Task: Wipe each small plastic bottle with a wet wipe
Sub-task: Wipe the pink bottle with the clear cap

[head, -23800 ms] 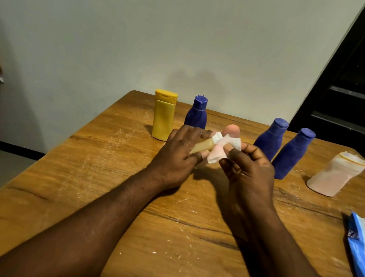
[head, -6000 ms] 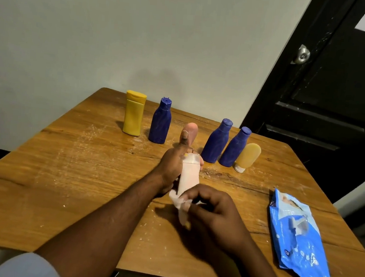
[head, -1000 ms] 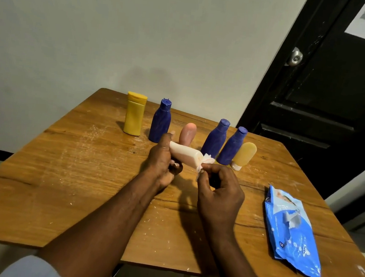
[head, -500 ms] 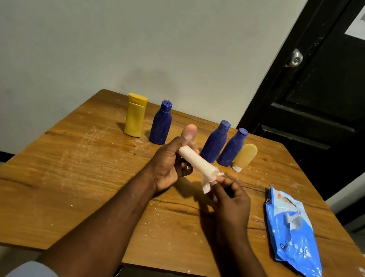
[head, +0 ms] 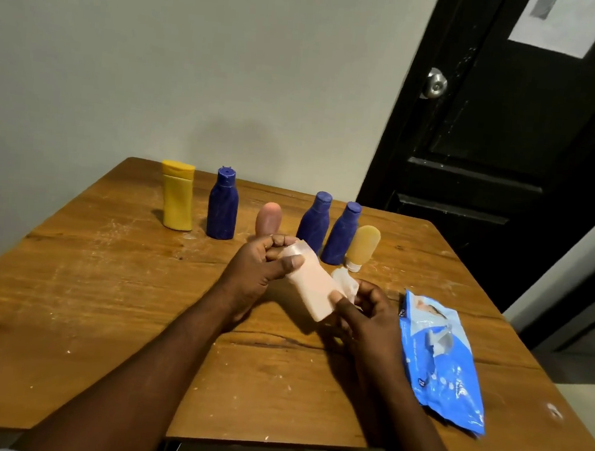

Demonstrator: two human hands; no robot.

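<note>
The left hand (head: pixel 256 272) gripped the upper end of a pale pink bottle (head: pixel 310 286), its thumb laid across the near face and its fingers (head: pixel 280 240) curled behind. The bottle was held clear above the tabletop (head: pixel 102 298), tilted, with the upper end pointing to 11 o'clock and the flat lower end to 5 o'clock. The right hand (head: pixel 367 314) pinched a crumpled white wet wipe (head: pixel 344 282) against the bottle's right side, its thumb on the bottle near the flat end and its other fingers curled round the wipe.

Six more bottles stood in a row beyond the hands, running from 10 o'clock to 1 o'clock of the held bottle: a yellow bottle (head: pixel 177 197), a left blue bottle (head: pixel 222 209), a rounded pink bottle (head: pixel 269 219) partly hidden by the left hand, a middle blue bottle (head: pixel 314 221), a right blue bottle (head: pixel 342 234), and an amber bottle (head: pixel 363 242) on its white cap just beside the last. A blue wipes pack (head: pixel 442 360) lay flat at 4 o'clock of the right hand. A black door (head: pixel 512 143) with a metal knob (head: pixel 436 84) stood past the tabletop at 1 o'clock.
</note>
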